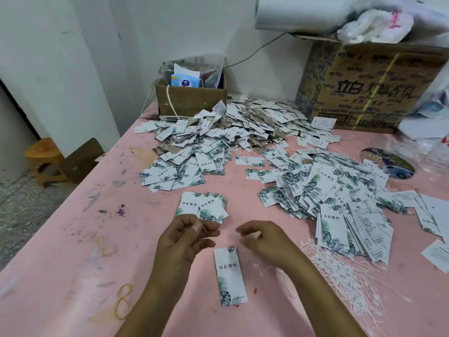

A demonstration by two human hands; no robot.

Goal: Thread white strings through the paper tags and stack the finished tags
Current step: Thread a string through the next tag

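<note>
The left hand (pixel 187 237) is pinching a thin pale string (pixel 206 231) between thumb and forefinger and holding it just above the surface, probably to keep the end free for threading. The right hand (pixel 264 242) is hovering close beside it with fingers curled. Whether it is gripping anything, I cannot tell.

Between the two wrists, a long white paper tag with green leaf print (pixel 229 273) is lying flat on the pink worktop (pixel 73 239), its near-fingers end pointing up at the string. That looks like the one being worked on.

Just beyond the left hand a small overlapping stack of the same tags (pixel 201 207) is sitting on its own. My read is that it's where finished tags are going, kept within easy reach. To the right a sprawling pile of loose tags (pixel 328 190) is spreading out, and near the right forearm a tangled bundle of white strings (pixel 340 276) is lying ready — supplies on one side, output on the other. A far bigger heap of tags with strings showing (pixel 243 127) is filling the back.

The worktop itself is showing stains and scuffs, with yellow rubber bands (pixel 124 300) lying near the left forearm. At the back against the white wall (pixel 73 57) a small open brown cardboard box (pixel 192 100) and a large printed cardboard carton (pixel 364 86) are standing, and a low wooden stool (pixel 43 159) is on the floor to the left.
</note>
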